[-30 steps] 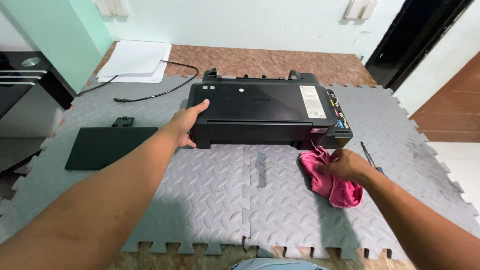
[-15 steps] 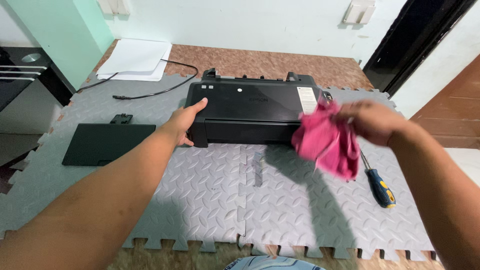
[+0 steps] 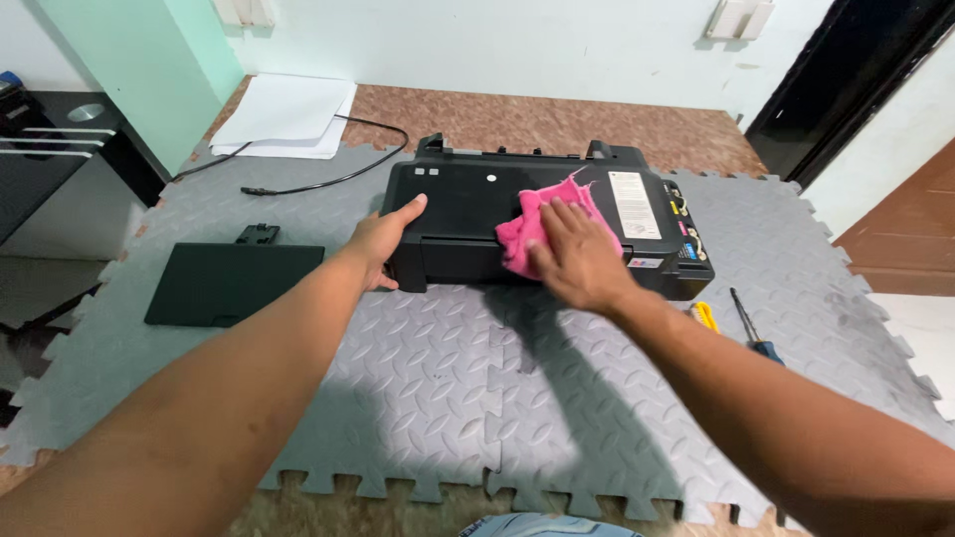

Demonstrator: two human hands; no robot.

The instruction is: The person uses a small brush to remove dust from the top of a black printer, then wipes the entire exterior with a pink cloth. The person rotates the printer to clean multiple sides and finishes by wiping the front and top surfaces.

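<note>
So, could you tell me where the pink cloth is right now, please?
The pink cloth lies on top of the black printer, right of centre, pressed under the right hand.

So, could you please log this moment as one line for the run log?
left hand: braces printer front-left corner | right hand: presses pink cloth on printer top | mat: black panel left, screwdriver right
</note>
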